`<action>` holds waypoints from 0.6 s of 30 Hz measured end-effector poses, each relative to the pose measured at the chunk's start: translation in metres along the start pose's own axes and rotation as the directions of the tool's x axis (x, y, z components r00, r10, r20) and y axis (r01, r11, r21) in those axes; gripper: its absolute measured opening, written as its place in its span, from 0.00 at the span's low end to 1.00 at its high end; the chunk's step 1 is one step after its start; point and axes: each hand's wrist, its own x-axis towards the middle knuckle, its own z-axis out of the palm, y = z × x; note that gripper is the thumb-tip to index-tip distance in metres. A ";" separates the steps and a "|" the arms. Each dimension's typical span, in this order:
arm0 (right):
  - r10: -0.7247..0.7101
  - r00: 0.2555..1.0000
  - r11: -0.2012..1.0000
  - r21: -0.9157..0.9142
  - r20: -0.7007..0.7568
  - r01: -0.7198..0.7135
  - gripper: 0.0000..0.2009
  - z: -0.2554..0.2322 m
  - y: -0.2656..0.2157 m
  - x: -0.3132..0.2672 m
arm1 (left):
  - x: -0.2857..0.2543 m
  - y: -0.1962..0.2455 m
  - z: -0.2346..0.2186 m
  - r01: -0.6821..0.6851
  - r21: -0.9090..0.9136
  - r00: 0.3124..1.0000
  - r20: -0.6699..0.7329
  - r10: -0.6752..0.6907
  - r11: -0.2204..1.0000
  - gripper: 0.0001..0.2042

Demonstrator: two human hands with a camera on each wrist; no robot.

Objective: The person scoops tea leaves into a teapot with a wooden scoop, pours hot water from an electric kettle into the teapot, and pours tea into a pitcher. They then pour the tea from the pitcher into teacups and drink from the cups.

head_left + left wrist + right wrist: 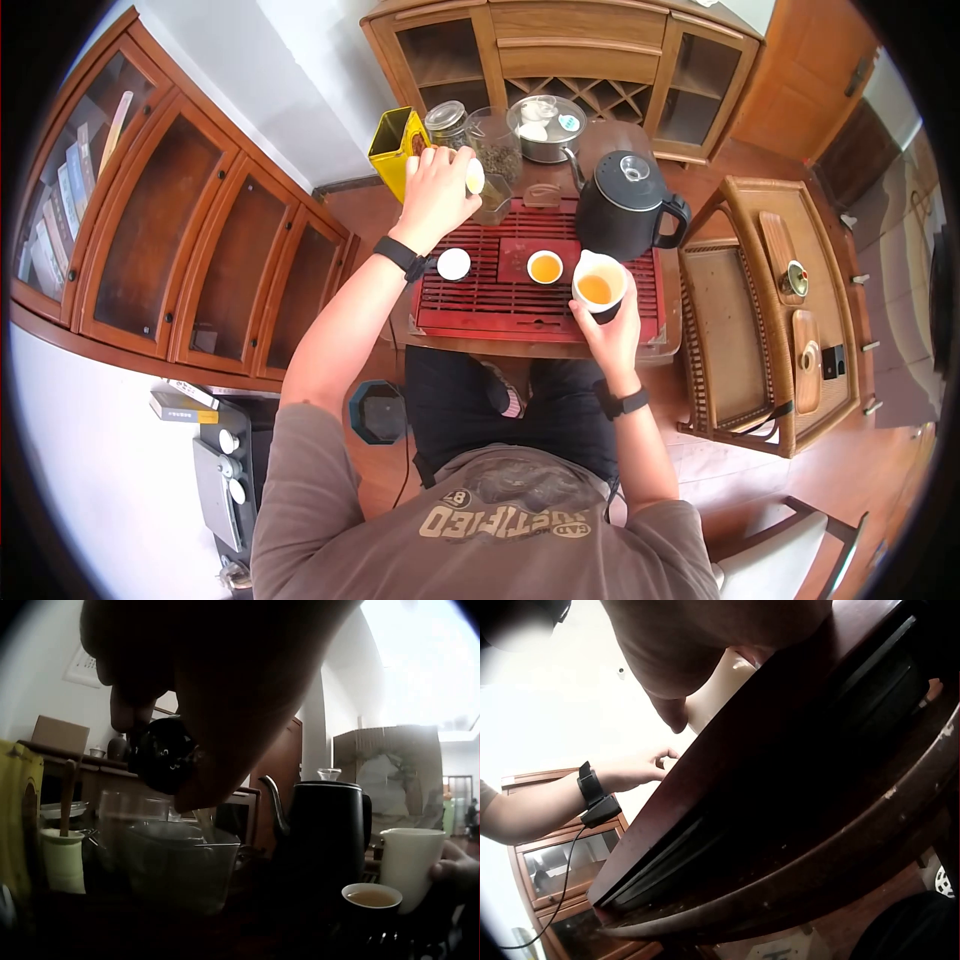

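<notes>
The left hand (437, 190) pinches a small cup (475, 178), tipped on its side over a clear glass container (493, 208). In the left wrist view the cup (163, 754) looks dark outside, and a pale streak of liquid shows between it and the glass container (184, 866). The right hand (615, 335) grips a white pitcher (600, 282) of amber tea at the tray's right side. A cup of tea (545, 267) and a white cup (453, 264) stand on the red slatted tray (480, 322). The right wrist view shows the pitcher (720, 690) partly hidden by fingers.
A black kettle (625, 205) stands behind the pitcher. Along the back are a yellow tin (397, 150), a lidded jar (446, 122), a glass jar of leaves (495, 145) and a steel pot (546, 140). A rattan cart (735, 300) stands to the right.
</notes>
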 end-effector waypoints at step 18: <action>0.000 1.000 1.000 0.000 0.003 0.000 0.43 -0.001 -0.002 0.001 | 0.004 0.005 -0.015 0.075 -0.151 0.993 -0.079 -0.087 0.986 0.29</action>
